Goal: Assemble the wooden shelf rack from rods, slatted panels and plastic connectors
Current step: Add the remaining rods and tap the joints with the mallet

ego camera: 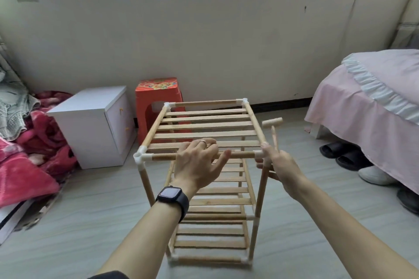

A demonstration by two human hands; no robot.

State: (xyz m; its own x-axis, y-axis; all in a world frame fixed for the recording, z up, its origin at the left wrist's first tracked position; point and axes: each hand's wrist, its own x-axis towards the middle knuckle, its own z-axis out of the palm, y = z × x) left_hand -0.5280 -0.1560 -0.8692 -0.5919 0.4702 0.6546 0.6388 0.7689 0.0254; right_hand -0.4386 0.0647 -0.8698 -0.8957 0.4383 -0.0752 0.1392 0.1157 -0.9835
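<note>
Left hand [197, 163] grips the top front rod [240, 154], fingers curled over it. Right hand [282, 165] holds 1 wooden mallet [272, 122] beside the front-right top corner of the rack [204, 128], whose 3 slatted panels [217, 196] show; it stands on the floor [90, 222].

**Wooden shelf rack** [258, 199]: stands upright on the floor, just in front of the orange stool [156, 95]. Three pale slatted panels are stacked level, with the top panel [204, 129] nearest the stool's seat height.

**Rods**: round rods form the uprights and rails. The left hand [197, 161] grips the front top rod [163, 157].

**Plastic connectors**: white, one at each corner. The near-left top connector [139, 156] has its socket open upward.

**Wooden mallet** [272, 122]: pinched by the right hand [281, 165], right of the stool.
</note>
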